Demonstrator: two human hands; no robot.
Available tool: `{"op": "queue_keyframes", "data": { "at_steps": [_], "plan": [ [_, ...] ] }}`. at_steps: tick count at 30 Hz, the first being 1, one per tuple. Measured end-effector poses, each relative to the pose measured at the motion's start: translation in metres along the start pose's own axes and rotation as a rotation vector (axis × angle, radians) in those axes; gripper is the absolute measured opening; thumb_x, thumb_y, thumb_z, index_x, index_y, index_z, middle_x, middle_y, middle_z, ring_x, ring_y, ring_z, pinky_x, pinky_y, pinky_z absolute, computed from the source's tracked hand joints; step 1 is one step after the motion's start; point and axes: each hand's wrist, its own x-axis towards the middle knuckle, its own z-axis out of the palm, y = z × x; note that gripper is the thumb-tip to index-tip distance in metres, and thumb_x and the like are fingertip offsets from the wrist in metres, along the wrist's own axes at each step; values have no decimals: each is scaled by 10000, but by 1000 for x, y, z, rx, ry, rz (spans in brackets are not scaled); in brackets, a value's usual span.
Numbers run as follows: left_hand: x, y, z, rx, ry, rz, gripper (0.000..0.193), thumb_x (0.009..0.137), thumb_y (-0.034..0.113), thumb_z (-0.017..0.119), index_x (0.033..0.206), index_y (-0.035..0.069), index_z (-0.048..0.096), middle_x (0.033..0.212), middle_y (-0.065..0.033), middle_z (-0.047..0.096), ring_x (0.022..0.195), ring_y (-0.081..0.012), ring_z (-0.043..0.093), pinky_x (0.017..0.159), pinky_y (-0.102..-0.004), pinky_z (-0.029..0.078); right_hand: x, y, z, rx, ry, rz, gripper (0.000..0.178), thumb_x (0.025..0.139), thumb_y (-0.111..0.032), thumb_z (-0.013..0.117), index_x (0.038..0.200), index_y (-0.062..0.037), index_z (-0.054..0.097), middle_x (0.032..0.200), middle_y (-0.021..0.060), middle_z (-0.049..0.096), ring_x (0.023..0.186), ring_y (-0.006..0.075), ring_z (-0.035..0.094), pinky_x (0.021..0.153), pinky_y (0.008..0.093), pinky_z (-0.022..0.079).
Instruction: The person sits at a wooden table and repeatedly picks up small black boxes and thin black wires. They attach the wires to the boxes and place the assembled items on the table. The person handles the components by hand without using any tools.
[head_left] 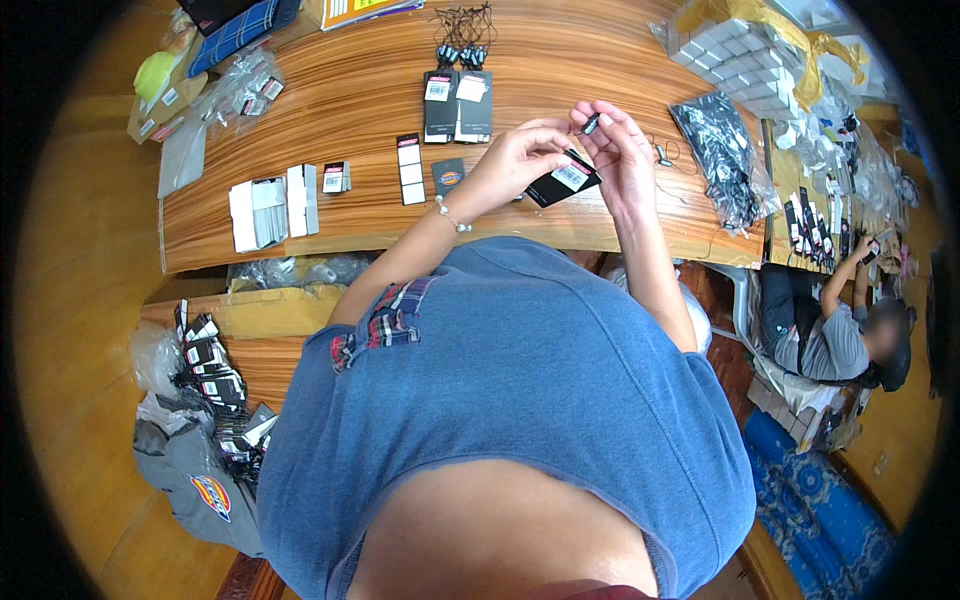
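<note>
1. The step in hand, by the look of it, was pairing a black hang tag [545, 191] with a small dark fastener [590, 124], just above the centre of the frame.
2. The fingers of the left hand [522, 157] were pinched together on the tag's upper part; the card slanted away from them, its white label [572, 175] facing up, over the counter [340, 110].
3. The fingers of the right hand [625, 150] were curled nearly closed around the fastener, above and to the right of the left fingertips (whether anything joined it to the tag was too fine to tell).
4. The tag thus sat between the two hands, touching the left fingers, its right corner near the right palm.
5. The next move seemed to call for a steady left pinch and precise right fingertips, since so slight a fastener could slip.
6. In the upper middle of the frame, two stacks of tags [439, 118] lay side by side, with bundled black cords [462, 28] above them.
</note>
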Motion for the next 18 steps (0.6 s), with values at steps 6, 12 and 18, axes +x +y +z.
{"op": "queue_keyframes", "data": {
  "at_steps": [6, 12, 18],
  "plan": [
    [-9, 12, -7, 0, 27, -169, 132, 849, 61, 572, 950, -21, 595, 894, -49, 635, 838, -93, 596, 762, -235, 478, 3, 0, 4, 3, 10, -11, 212, 874, -53, 500, 1058, 40, 546, 1059, 195, 595, 989, 262, 593, 870, 335, 470],
    [-14, 10, -5, 65, 93, 10, 114, 848, 53, 567, 940, -7, 598, 925, -39, 624, 853, -105, 600, 772, -235, 478, 6, -2, 5, 23, -14, -12, 214, 877, -61, 499, 1057, 46, 545, 1055, 201, 594, 993, 267, 591, 874, 339, 472],
    [-8, 8, -4, 1, 42, -70, 134, 846, 62, 578, 957, -12, 592, 895, -35, 624, 822, -92, 594, 732, -232, 480, 0, 6, 14, 19, -38, 26, 212, 868, -48, 511, 1056, 45, 545, 1056, 198, 595, 997, 265, 589, 882, 348, 470]
  ]
}}
